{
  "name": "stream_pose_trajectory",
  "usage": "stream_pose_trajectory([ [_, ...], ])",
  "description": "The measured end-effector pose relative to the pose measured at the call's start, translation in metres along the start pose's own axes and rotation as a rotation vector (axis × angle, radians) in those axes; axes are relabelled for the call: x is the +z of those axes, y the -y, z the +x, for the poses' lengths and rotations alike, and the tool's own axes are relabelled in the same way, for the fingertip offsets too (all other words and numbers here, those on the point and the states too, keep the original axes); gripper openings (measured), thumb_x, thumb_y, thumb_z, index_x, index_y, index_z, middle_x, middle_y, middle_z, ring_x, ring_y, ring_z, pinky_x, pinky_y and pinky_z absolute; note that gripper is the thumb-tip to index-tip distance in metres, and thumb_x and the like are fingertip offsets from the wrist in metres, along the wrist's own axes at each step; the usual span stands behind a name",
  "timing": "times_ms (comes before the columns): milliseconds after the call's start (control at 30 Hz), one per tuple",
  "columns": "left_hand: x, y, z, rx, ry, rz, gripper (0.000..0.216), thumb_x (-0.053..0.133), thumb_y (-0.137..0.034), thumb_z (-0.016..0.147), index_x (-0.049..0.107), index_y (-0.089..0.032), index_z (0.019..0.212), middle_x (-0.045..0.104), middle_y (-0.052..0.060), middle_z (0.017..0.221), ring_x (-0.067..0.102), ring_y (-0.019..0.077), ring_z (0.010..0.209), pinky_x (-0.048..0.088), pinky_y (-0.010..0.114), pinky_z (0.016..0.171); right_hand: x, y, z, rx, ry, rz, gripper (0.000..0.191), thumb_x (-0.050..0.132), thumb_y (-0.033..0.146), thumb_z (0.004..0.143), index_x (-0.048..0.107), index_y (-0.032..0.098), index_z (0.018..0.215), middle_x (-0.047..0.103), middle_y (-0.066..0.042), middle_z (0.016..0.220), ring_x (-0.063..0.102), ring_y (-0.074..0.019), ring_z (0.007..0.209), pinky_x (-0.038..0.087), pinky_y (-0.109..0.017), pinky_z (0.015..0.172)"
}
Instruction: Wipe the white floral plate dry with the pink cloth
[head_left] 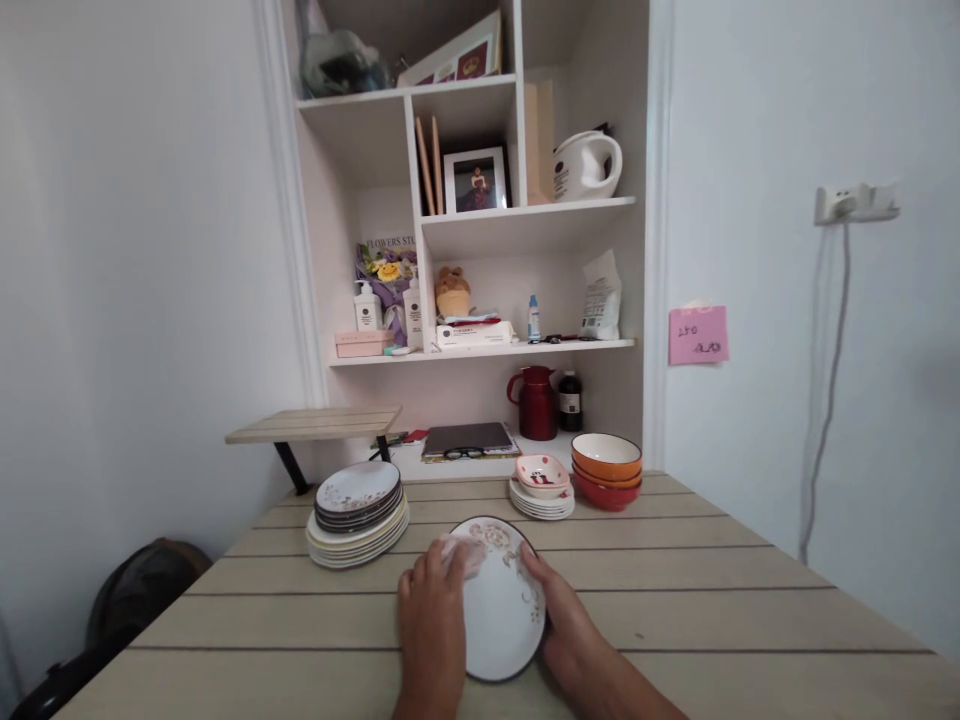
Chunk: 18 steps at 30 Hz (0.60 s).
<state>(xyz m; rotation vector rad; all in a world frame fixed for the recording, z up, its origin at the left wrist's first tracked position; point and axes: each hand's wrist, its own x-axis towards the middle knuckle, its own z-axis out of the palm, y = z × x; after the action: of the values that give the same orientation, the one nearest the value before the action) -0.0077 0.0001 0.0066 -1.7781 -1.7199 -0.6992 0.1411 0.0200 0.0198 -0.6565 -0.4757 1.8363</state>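
A white plate (501, 610) with a dark rim and brown floral print lies on the wooden table (712, 600) right in front of me. My left hand (431, 620) rests on the plate's left part, fingers closed on a small white cloth or tissue (466, 553) pressed to the plate. My right hand (562, 620) grips the plate's right rim, fingers curled around the edge.
A stack of plates (358, 512) stands at the left. Behind lie a small patterned bowl on saucers (541, 485) and stacked orange bowls (606, 470). A small wooden riser (315, 425), tablet, glasses and red jug (534, 402) sit under white shelves.
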Motion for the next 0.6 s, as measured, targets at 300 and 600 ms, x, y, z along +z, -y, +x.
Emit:
stream_pose_trajectory([
  [300,0.008,-0.016,-0.016,0.447,-0.027,-0.164,0.043,0.058,-0.012,0.087,0.058,-0.033,0.124,0.064,0.001,0.120,0.060,0.0188,0.097,0.047,0.033,0.085,-0.012,0.008,0.014,0.003,-0.029,0.087,0.030,0.070,0.028,0.074,0.063,0.014,0.100,0.077,-0.009,0.076,0.073,-0.0263,0.080,0.055,-0.039,0.080],
  [600,0.005,-0.003,-0.001,0.085,-0.019,-0.137,0.045,0.055,-0.012,0.089,0.060,-0.041,0.123,0.061,0.002,0.124,0.057,0.0211,0.110,0.043,0.036,0.092,0.000,-0.002,-0.004,-0.040,0.113,-0.140,0.042,0.075,0.036,0.070,0.066,0.013,0.103,0.078,-0.012,0.092,0.072,-0.0258,0.080,0.054,-0.038,0.080],
])
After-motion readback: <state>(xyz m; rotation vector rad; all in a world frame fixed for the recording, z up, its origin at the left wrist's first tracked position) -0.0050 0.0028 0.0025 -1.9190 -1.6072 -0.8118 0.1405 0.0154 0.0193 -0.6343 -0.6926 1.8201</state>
